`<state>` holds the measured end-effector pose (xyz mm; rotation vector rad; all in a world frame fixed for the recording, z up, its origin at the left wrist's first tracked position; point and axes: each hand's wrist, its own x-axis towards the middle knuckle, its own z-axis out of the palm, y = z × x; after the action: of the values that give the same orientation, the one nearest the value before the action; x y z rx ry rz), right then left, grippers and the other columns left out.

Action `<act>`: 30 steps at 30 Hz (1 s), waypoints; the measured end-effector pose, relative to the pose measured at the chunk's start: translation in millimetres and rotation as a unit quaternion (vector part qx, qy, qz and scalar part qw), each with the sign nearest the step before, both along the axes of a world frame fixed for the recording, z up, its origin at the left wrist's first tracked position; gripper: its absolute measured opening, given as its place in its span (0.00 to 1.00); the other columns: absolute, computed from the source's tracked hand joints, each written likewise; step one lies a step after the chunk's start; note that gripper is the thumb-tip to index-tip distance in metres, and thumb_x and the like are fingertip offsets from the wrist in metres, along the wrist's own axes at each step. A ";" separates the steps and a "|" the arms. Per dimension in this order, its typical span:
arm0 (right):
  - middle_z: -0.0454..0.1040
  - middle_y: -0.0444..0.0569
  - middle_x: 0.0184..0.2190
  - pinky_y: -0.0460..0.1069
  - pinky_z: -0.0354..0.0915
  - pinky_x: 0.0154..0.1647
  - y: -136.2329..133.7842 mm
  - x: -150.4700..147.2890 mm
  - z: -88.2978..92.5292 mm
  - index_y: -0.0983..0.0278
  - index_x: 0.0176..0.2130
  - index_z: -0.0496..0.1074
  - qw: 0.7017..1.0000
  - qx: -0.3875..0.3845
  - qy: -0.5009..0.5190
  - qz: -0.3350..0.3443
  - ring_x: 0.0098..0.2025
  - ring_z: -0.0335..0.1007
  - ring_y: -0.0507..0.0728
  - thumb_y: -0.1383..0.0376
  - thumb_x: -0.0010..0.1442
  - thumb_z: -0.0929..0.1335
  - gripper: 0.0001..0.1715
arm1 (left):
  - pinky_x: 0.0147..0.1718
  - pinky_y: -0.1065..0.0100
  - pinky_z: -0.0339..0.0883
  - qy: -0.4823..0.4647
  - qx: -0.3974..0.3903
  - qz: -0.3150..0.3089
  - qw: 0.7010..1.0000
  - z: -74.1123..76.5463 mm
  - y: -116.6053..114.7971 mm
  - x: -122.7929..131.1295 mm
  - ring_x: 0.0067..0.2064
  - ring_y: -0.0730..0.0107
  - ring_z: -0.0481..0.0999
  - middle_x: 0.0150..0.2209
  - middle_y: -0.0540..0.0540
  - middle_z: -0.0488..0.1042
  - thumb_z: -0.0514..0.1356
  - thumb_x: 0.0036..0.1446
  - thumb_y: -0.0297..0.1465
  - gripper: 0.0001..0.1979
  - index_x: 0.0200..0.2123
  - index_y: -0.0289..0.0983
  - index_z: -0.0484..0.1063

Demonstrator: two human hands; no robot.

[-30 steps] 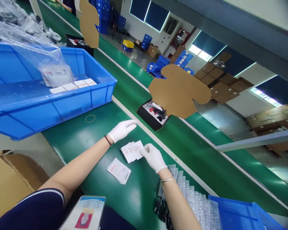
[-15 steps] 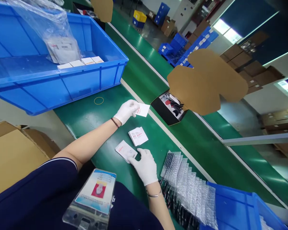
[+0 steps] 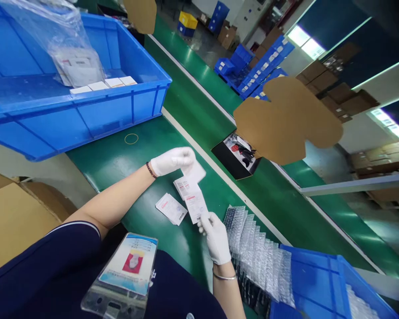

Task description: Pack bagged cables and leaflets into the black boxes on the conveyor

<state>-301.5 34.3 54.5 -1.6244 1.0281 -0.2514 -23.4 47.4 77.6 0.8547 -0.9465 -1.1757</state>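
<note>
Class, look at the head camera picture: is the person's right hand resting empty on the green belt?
No. The right hand is raised and pinches a white leaflet by its lower edge, above the green belt.

A big blue bin [image 3: 86, 110] sits at ten o'clock on the green counter [image 3: 199, 110], with a clear plastic bag [image 3: 63, 48] and a row of small white boxes [image 3: 101, 84] inside it. A rubber band [image 3: 131, 138] lies on the counter just beside the bin's near wall. At two o'clock an open black box [image 3: 232, 161] rests on the belt, dark parts and something red inside. Bubble-wrap sleeves [image 3: 259, 252] fan out at four o'clock, touching a second blue bin [image 3: 322, 288] at five. A cardboard carton [image 3: 16, 217] stands at eight o'clock. Far off at twelve o'clock are stacked blue crates [image 3: 249, 66], a yellow crate [image 3: 185, 21], and brown cartons [image 3: 339, 88] at one.
</note>
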 end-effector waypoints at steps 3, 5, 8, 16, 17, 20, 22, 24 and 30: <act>0.67 0.43 0.24 0.46 0.58 0.29 1.9 -0.8 19.2 0.63 0.30 0.66 0.991 -0.124 0.021 -0.043 0.26 0.62 0.53 0.51 0.64 0.61 0.20 | 0.42 0.65 0.68 -0.130 0.020 -0.149 0.980 7.6 7.7 -18.2 0.48 0.56 0.70 0.45 0.38 0.71 0.66 0.49 0.42 0.17 0.29 0.32 0.72; 0.68 0.43 0.24 0.46 0.58 0.32 0.3 -1.2 29.8 0.63 0.28 0.67 0.979 -0.196 0.054 -0.020 0.28 0.63 0.53 0.51 0.65 0.60 0.21 | 0.36 0.68 0.69 -0.164 0.058 -0.182 0.968 8.0 8.7 -30.4 0.42 0.60 0.73 0.40 0.40 0.72 0.65 0.50 0.42 0.16 0.30 0.33 0.72; 0.71 0.44 0.28 0.47 0.59 0.35 -12.6 -10.7 37.6 0.61 0.32 0.70 0.958 -0.259 0.126 0.009 0.31 0.66 0.54 0.51 0.65 0.60 0.21 | 0.31 0.71 0.67 -0.161 0.084 -0.073 0.981 3.2 4.2 -36.5 0.32 0.67 0.72 0.30 0.45 0.72 0.64 0.51 0.42 0.16 0.31 0.32 0.71; 0.63 0.61 0.52 0.57 0.57 0.48 -55.5 -56.3 13.8 0.67 0.39 0.72 0.778 -0.437 0.449 -0.044 0.51 0.58 0.69 0.54 0.55 0.71 0.19 | 0.36 0.68 0.68 -0.132 0.064 0.206 0.968 -13.2 -11.8 -0.4 0.40 0.61 0.72 0.40 0.41 0.72 0.61 0.54 0.43 0.35 0.60 0.34 0.56; 0.62 0.60 0.53 0.58 0.56 0.50 -55.5 -56.2 11.1 0.66 0.37 0.72 0.773 -0.445 0.450 -0.034 0.53 0.55 0.70 0.56 0.55 0.71 0.17 | 0.37 0.67 0.68 -0.143 0.071 0.230 0.960 -15.3 -13.3 2.1 0.41 0.60 0.72 0.40 0.41 0.72 0.60 0.54 0.42 0.34 0.59 0.34 0.58; 0.63 0.58 0.53 0.61 0.47 0.57 -52.6 -50.1 8.4 0.66 0.30 0.71 0.761 -0.476 0.440 0.006 0.58 0.49 0.70 0.60 0.56 0.69 0.10 | 0.39 0.67 0.68 -0.156 0.072 0.306 0.936 -23.3 -18.8 4.8 0.42 0.61 0.72 0.41 0.42 0.72 0.60 0.53 0.42 0.28 0.54 0.32 0.63; 0.66 0.57 0.50 0.62 0.46 0.58 -51.7 -45.1 10.3 0.65 0.34 0.72 0.760 -0.484 0.432 0.018 0.58 0.50 0.69 0.63 0.56 0.68 0.07 | 0.39 0.67 0.68 -0.149 0.060 0.352 0.922 -30.1 -23.2 4.4 0.41 0.63 0.72 0.41 0.41 0.72 0.59 0.52 0.42 0.25 0.49 0.31 0.65; 0.68 0.57 0.46 0.60 0.55 0.51 -52.8 -41.3 13.8 0.65 0.48 0.69 0.768 -0.461 0.444 0.009 0.52 0.59 0.68 0.63 0.57 0.68 0.19 | 0.40 0.67 0.68 -0.155 0.059 0.382 0.909 -37.8 -27.0 4.1 0.40 0.64 0.72 0.40 0.41 0.71 0.58 0.52 0.42 0.23 0.45 0.32 0.65; 0.71 0.56 0.39 0.52 0.62 0.32 -59.6 -38.1 23.6 0.65 0.59 0.56 0.813 -0.318 0.487 -0.025 0.36 0.70 0.63 0.55 0.61 0.64 0.31 | 0.39 0.66 0.65 -0.365 0.150 0.276 0.876 -61.8 -30.2 6.2 0.39 0.64 0.71 0.37 0.46 0.72 0.55 0.54 0.41 0.15 0.39 0.36 0.69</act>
<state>-339.5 -25.2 78.1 -2.4218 1.9005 0.2966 -17.3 17.2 15.8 1.7648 -1.0143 -0.4828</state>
